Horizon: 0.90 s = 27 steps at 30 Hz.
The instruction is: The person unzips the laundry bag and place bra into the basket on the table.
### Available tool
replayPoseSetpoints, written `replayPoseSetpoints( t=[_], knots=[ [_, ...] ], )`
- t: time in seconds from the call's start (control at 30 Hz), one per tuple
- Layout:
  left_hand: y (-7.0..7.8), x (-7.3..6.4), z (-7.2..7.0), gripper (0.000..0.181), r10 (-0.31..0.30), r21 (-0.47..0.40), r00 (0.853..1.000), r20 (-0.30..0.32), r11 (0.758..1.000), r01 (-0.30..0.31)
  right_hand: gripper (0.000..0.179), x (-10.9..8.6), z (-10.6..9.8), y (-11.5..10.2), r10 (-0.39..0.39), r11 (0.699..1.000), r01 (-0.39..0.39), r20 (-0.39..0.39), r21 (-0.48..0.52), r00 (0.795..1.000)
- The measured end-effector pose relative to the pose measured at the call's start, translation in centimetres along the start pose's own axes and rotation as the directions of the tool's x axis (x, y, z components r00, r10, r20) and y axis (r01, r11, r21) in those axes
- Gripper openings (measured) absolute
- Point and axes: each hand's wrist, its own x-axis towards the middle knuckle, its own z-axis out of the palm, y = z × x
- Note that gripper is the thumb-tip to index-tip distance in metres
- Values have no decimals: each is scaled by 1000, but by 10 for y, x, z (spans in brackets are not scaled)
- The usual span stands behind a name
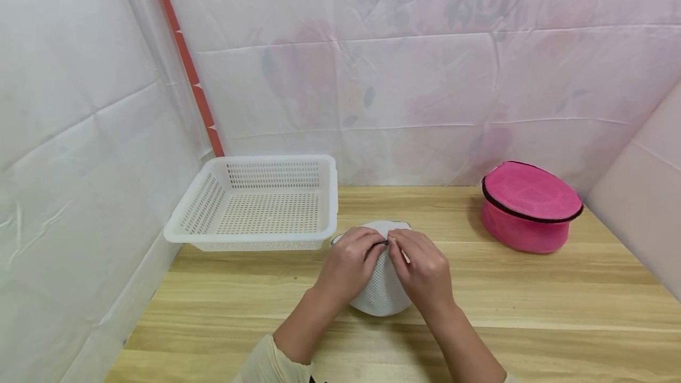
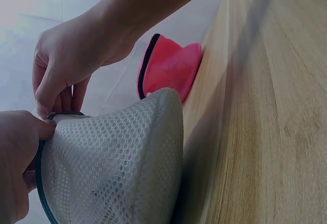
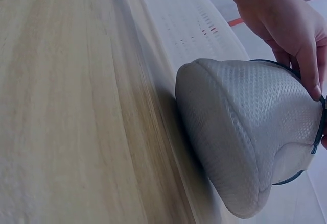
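Observation:
A white mesh laundry bag (image 1: 380,291) with a dark-trimmed rim stands on the wooden table in front of me. My left hand (image 1: 348,262) pinches the dark trim at the top from the left side. Close beside it, my right hand (image 1: 422,268) pinches the same rim, the fingertips of both hands nearly meeting. In the left wrist view the white mesh bag (image 2: 112,157) bulges below the pinched edge. From the right wrist, part of the rim shows a gap below the fingers. The hands hide whatever small part lies between the fingertips.
A white perforated plastic basket (image 1: 330,217) sits at the back left, near the bag. At the back right stands a pink mesh bag (image 1: 527,194) with black trim around its lid. White sheeting (image 1: 404,87) hangs behind the table and along its sides.

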Motion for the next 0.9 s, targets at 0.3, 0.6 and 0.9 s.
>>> replayPoseSetpoints(
  t=[0.3, 0.6, 0.9],
  knots=[
    [-2, 0, -1, 7, -25, -25, 1000, -15, 999, 25, 24, 0, -2, 3, 38, 999, -38, 2, -22, 999],
    [-6, 2, -3, 8, -39, -7, 999, -33, 999, 39, 17, 1, -4, 4, 67, 997, -68, -14, -24, 998],
    [-8, 2, -4, 8, -45, 14, 999, -30, 999, 45, 19, 1, -3, 3, 53, 998, -53, -18, -24, 998]
  ],
)
